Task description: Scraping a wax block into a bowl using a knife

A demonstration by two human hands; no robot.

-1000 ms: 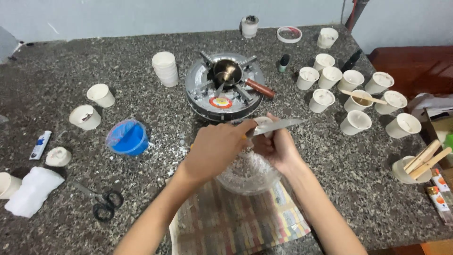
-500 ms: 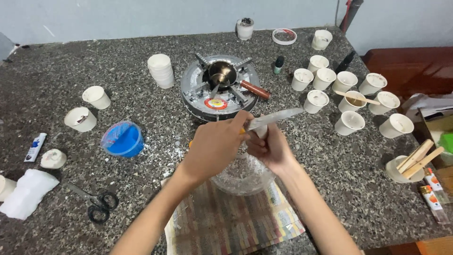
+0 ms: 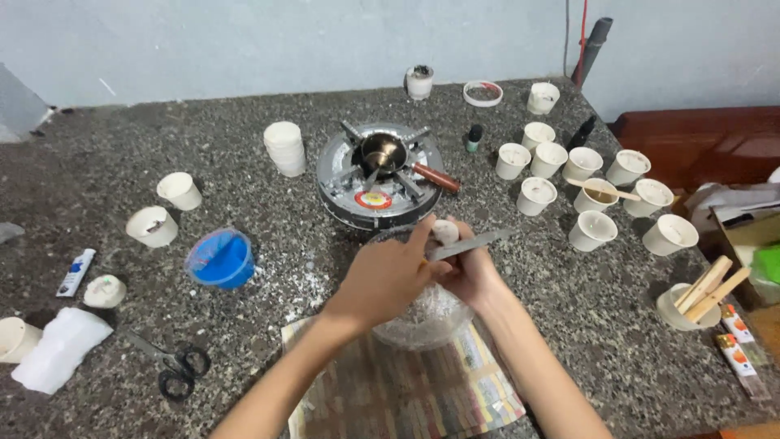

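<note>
Soft even daylight, faint shadows, slight wide-angle bending at edges, mild blur, no glare

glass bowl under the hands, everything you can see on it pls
The glass bowl is clear and round, upright on a printed paper sheet on the granite counter, just in front of the small stove. White flakes lie inside. The left hand and right hand hover over it, hiding most of its rim; whether they touch it is unclear.

A speckled grey granite counter (image 3: 114, 138) meets a pale blue wall (image 3: 244, 41), beside dark wooden furniture (image 3: 699, 134).
</note>
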